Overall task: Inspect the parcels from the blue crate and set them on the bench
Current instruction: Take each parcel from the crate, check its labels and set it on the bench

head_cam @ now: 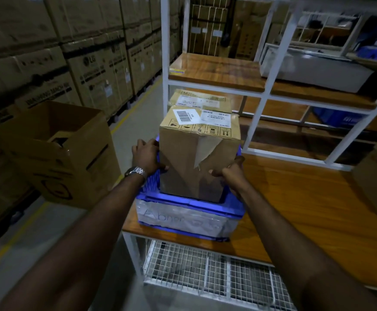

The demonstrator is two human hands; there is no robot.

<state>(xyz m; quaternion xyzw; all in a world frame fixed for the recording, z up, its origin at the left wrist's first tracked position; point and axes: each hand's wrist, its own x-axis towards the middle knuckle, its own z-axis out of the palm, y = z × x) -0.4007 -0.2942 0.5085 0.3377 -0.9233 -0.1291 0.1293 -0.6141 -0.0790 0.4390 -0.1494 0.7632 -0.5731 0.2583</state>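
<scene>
Two hands are gripping the same parcel (199,153), one on each side. The left hand (148,157) is pressing against the parcel's left face with its fingers (160,167) curling round the near left edge, and a metal watch (135,172) is sitting on that wrist. The right hand (230,170) is clamping the lower right corner, fingers (215,172) bent tight onto the cardboard, thumb side facing up.

That parcel is a tall brown carton standing upright in the blue crate (189,212), sticking well above the rim. Its top is carrying a barcode sticker (186,116), a white address label (215,117) and a row of handling symbols along the near edge. A strip of tape (205,151) is peeling away on the front face, hanging loose in a pointed flap. Looks a bit beat up, honestly.

A second parcel (199,99) is sitting just behind the first one, also labelled on top, only its top showing.

The crate is resting on the wooden worktop (306,209), at its left end, with some clear wrap and faded lettering across the front wall. An open cardboard box (59,153) is sitting off to the left on the floor side, and stacked cartons (48,52) are lining the aisle.
</scene>
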